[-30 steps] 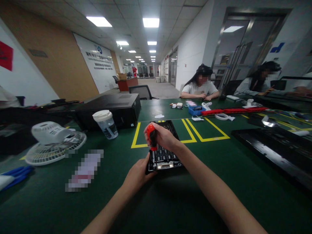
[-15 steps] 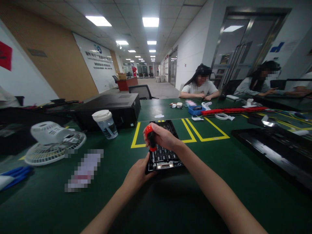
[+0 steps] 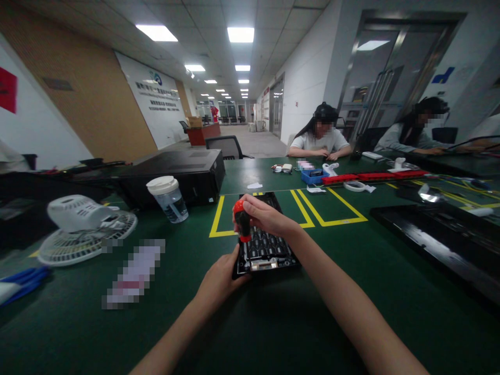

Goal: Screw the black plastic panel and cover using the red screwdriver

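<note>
My right hand (image 3: 264, 214) is wrapped round the red-and-black handle of a screwdriver (image 3: 244, 223), held upright with its shaft pointing down. Below it lies a long black keyboard housing (image 3: 264, 242), its inside facing up with rows of dark key-like shapes and a pale metal part at the near end. The screwdriver's tip is by the left edge of the housing; whether it sits in a screw I cannot make out. My left hand (image 3: 219, 276) grips the near left corner of the housing, thumb along its side and the other fingers partly hidden.
A lidded plastic cup (image 3: 170, 200), a white fan (image 3: 84, 226) and a black computer case (image 3: 172, 174) stand to the left. At right lies a large black panel (image 3: 433, 245). Further back are a blue tray (image 3: 312, 176) and two seated people (image 3: 322, 135).
My right hand has shifted slightly to the right and its grip on the screwdriver handle has turned a little. My left hand and the housing stay nearly in place.
</note>
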`<state>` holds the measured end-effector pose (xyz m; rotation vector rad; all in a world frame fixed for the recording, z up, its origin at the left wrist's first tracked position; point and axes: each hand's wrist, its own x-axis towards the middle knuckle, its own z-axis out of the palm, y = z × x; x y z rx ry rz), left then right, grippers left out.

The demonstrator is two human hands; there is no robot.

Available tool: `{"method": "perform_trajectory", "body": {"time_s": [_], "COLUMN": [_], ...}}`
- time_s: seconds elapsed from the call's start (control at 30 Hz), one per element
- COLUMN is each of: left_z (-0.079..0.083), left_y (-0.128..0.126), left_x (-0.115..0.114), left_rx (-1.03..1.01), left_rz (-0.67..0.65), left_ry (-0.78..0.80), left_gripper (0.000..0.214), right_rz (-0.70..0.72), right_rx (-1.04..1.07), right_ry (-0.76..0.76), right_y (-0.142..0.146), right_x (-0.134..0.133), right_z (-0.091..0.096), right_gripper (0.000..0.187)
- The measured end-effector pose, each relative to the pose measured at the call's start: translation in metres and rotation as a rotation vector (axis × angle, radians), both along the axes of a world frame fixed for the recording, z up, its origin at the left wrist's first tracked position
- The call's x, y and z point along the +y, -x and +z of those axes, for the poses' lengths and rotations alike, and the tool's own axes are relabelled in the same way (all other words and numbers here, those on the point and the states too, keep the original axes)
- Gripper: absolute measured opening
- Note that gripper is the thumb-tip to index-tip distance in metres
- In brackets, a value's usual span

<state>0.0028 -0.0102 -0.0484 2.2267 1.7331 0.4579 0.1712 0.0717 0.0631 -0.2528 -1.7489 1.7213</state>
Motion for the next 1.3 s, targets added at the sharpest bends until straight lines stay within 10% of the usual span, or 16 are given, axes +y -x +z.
{"method": "perform_trajectory", "body": {"time_s": [1.3], "left_z": [-0.002], "left_y": [0.001], "left_x": [0.001], "left_rx": [0.0], "left_rz": [0.006], "left_ry": [-0.004], "left_gripper": [0.077], "right_rz": [-0.135], "right_rx": [-0.108], "right_ry": [-0.288], "right_y": [-0.004], "right_x": [-0.006], "right_z": [0.015], "right_gripper": [0.022]}}
